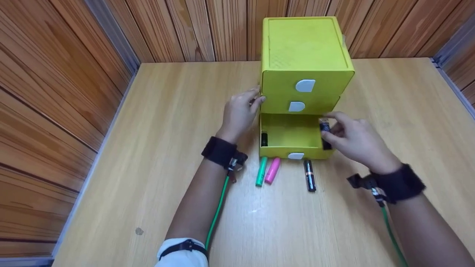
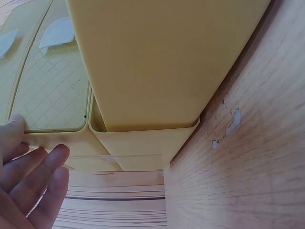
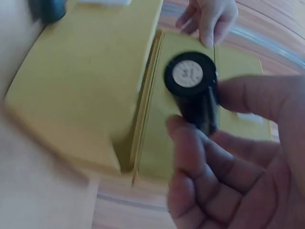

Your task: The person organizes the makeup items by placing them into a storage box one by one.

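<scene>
A yellow drawer unit stands on the table with its bottom drawer pulled out. My right hand pinches a black lipstick tube between thumb and fingers at the drawer's right side. In the right wrist view, the round pale label on the tube's end faces the camera. My left hand is at the unit's left side, its fingertips by the front corner and fingers loosely bent. Inside the drawer, at the left, is a small black item.
In front of the drawer lie a green tube, a pink tube and a black tube with a coppery band. White tabs mark the drawer fronts, such as the top tab. A wood-panelled wall rises behind.
</scene>
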The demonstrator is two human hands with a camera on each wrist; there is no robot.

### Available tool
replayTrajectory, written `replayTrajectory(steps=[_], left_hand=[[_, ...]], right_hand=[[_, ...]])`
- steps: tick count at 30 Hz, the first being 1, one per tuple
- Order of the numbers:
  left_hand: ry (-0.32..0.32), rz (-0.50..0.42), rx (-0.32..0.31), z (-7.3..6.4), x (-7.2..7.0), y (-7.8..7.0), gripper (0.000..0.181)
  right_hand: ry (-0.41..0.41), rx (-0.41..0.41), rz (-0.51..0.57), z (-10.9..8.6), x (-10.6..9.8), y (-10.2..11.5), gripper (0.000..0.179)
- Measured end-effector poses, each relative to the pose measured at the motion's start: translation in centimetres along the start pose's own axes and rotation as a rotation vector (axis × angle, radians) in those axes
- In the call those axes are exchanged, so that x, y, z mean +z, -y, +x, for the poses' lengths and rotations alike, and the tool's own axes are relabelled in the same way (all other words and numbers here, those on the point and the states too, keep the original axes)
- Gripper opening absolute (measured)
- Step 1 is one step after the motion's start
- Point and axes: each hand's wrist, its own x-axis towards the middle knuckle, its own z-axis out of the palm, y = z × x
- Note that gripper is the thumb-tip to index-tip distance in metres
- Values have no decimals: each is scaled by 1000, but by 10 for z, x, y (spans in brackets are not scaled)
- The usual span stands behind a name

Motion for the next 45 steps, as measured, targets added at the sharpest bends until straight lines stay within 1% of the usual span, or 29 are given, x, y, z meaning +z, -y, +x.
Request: replayTrajectory(steps=[3, 8, 14, 17, 23, 31, 36, 40, 45], left_hand=[[-2, -16, -7, -2, 2, -2, 35], [-18, 1, 7, -3, 3, -4, 35], [-18, 26, 25, -5, 0, -4, 36], [-32, 19, 42, -8, -2, -2, 35], [-48, 11, 64, -12, -5, -1, 34], [-39, 16, 61, -14, -8, 1, 33], [-40, 17, 46, -15, -13, 3, 33], [-42, 10, 42, -14, -16, 4, 32], [-20, -1, 20, -19, -18, 6, 33]], right_hand=[[-21, -23, 52, 11, 13, 9, 45], [-9, -46, 87, 30, 35, 24, 47], [48, -4, 115, 47, 59, 43, 46], [80, 3, 103, 53, 68, 49, 44], [119, -8, 12, 63, 83, 50, 37], [194, 0, -56, 70, 97, 46, 40], [246, 11, -60, 72, 101, 51, 46], [287, 18, -71, 74, 103, 54, 45], [330, 22, -76, 71, 107, 56, 47]])
